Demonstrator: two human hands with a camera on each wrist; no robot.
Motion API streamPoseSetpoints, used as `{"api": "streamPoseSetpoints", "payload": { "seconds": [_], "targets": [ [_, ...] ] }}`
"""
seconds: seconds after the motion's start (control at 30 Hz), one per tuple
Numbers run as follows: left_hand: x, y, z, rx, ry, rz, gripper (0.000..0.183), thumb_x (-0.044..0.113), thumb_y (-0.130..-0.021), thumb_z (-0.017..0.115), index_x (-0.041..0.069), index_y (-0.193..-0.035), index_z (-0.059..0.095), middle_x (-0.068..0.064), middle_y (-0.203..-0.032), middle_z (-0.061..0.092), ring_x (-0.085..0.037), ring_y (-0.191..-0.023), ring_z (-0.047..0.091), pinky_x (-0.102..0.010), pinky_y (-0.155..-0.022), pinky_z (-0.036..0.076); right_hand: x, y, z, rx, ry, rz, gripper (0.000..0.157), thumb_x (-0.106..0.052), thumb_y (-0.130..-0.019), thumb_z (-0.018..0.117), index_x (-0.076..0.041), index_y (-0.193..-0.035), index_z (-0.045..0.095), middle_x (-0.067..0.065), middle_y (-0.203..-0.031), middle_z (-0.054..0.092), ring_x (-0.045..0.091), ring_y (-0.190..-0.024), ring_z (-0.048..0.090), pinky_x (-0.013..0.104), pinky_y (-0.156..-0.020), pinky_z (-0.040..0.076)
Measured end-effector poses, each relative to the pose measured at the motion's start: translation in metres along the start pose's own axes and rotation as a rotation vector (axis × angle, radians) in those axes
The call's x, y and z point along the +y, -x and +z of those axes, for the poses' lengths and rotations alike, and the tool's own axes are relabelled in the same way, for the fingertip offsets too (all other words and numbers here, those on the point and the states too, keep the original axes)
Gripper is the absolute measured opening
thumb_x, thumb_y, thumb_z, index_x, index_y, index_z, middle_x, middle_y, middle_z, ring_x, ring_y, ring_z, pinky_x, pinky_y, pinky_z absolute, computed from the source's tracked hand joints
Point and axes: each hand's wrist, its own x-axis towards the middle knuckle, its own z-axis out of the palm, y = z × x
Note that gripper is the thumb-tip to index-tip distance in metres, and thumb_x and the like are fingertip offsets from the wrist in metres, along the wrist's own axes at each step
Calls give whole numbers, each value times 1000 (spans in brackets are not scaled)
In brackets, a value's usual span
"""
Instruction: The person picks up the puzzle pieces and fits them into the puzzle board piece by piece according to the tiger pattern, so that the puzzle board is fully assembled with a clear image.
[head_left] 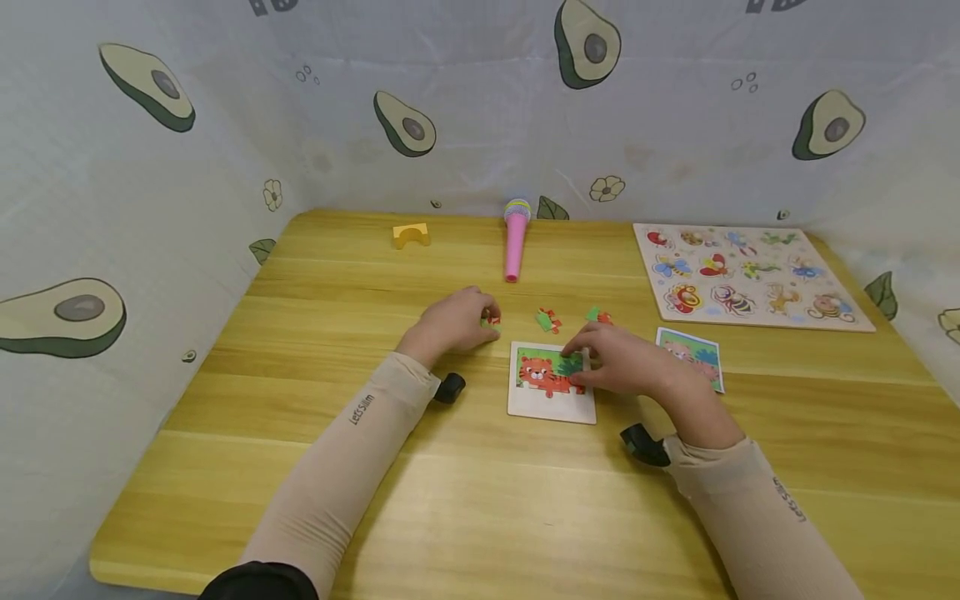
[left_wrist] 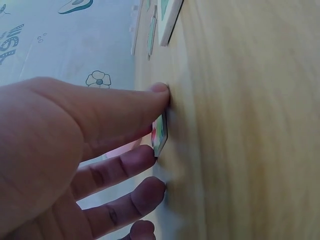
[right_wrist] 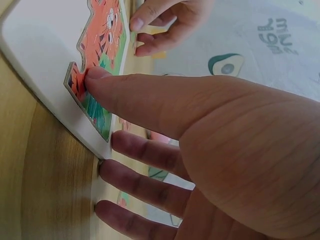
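My left hand (head_left: 453, 325) pinches a small red and green puzzle piece (left_wrist: 160, 132) low at the tabletop, left of a white puzzle tray (head_left: 551, 408). Its thumb and fingertips meet the piece's edges in the left wrist view. In the tray, joined pieces show an orange tiger (head_left: 536, 372) on green; the tray's lower part is bare white. My right hand (head_left: 626, 362) lies over the tray's right side. Its thumb presses a corner puzzle piece (right_wrist: 97, 112) with dark green leaves, while the other fingers stretch along the tray's edge.
Behind the tray lie two loose puzzle clusters, one in the middle (head_left: 549, 320) and one farther right (head_left: 599, 315). A picture card (head_left: 708, 354) sits partly behind my right hand. Farther back are a pink toy microphone (head_left: 515, 242), a yellow arch block (head_left: 411, 235) and an insect puzzle board (head_left: 750, 275).
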Motion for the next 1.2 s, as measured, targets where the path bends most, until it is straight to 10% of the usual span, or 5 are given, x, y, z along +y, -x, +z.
{"api": "streamPoseSetpoints", "payload": {
  "seconds": [1.2],
  "targets": [
    [-2,6,-10,1,129,-47,46,33,-87,79,12,-126,68,3,-109,64,-13,-100,58,-33,-91,48,4,0,1,21,12,-5,33,-21,-94,74,-2,-121,69,19,-125,58,36,-113,55,55,-98,45]
  ]
}}
